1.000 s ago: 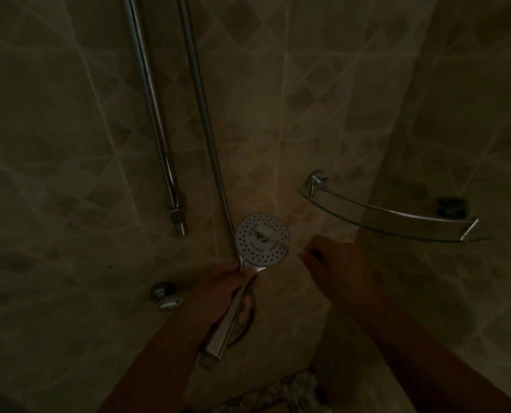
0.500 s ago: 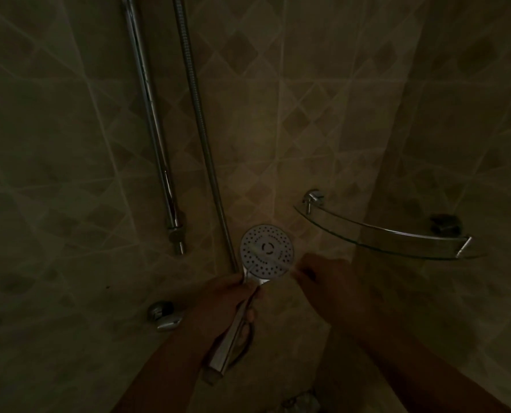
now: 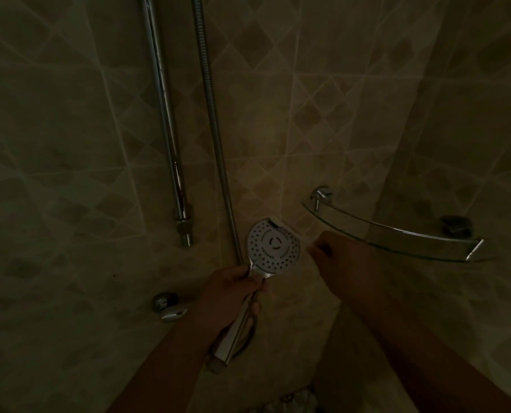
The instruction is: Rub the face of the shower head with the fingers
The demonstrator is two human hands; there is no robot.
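My left hand [image 3: 233,293] grips the chrome handle of a hand shower, whose round white spray face [image 3: 273,248] points up toward me. The flexible metal hose [image 3: 212,123] runs up the wall from behind that hand. My right hand [image 3: 343,263] hovers just right of the spray face with its fingers curled; in this dim light I cannot tell whether they pinch anything. It sits just below the left end of a glass corner shelf [image 3: 397,236].
A chrome slide rail [image 3: 167,120] is fixed to the tiled wall left of the hose. A chrome knob or outlet [image 3: 169,307] sits on the wall at lower left. A dark object [image 3: 456,226] rests on the shelf's right end. Pebble flooring [image 3: 290,402] shows below.
The view has tilted upward a little, so everything sits lower in the picture. The spray face has turned slightly in my left hand. My right hand stays close beside it.
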